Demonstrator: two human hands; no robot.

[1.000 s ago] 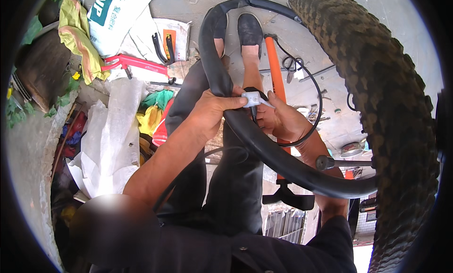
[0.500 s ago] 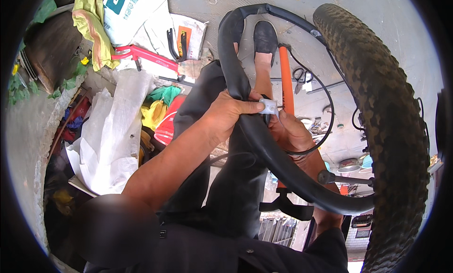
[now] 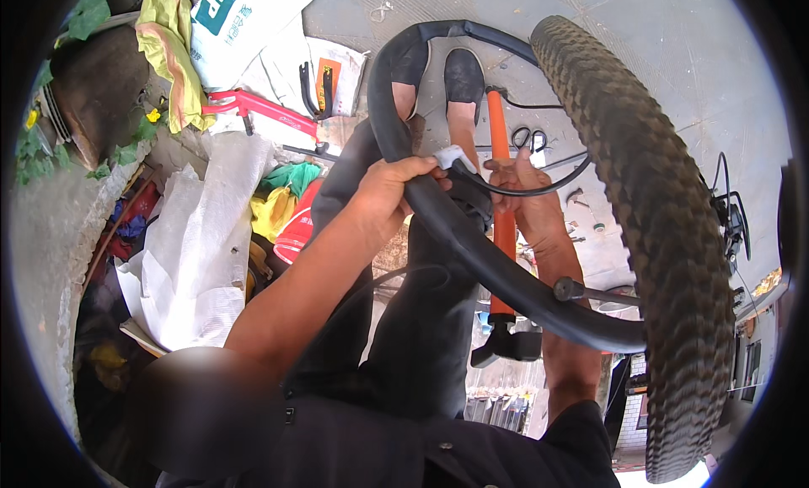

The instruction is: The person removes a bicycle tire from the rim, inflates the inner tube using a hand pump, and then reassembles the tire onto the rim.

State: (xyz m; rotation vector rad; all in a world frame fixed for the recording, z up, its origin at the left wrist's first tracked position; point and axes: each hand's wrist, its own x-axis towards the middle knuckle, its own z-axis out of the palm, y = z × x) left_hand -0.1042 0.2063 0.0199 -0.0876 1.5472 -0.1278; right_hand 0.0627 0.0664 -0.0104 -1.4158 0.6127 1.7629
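Observation:
My left hand [image 3: 389, 193] is closed around a black inner tube [image 3: 455, 239]. Its thumb presses on a white pump connector [image 3: 451, 158] against the tube, where the valve itself is hidden. From the connector a thin black hose [image 3: 560, 183] curves to the right, passing over my right hand [image 3: 529, 193]. That hand has its fingers wrapped on the orange barrel of a hand pump [image 3: 499, 126], thumb pointing up. Below hangs the pump's black handle [image 3: 508, 345]. The tube loops out to a knobbly bicycle tyre [image 3: 640, 201] standing upright at the right.
A red bicycle frame part [image 3: 265, 117] lies on white sacks [image 3: 253, 37] at the upper left. White foam wrap [image 3: 202, 235] sits left of my legs. Scissors [image 3: 529, 139] and small tools rest on the grey floor beyond the pump.
My right hand has left the connector and now grips the pump barrel. The connector and my left hand have shifted slightly left. The tyre also appears farther left, and the hose now crosses my right hand.

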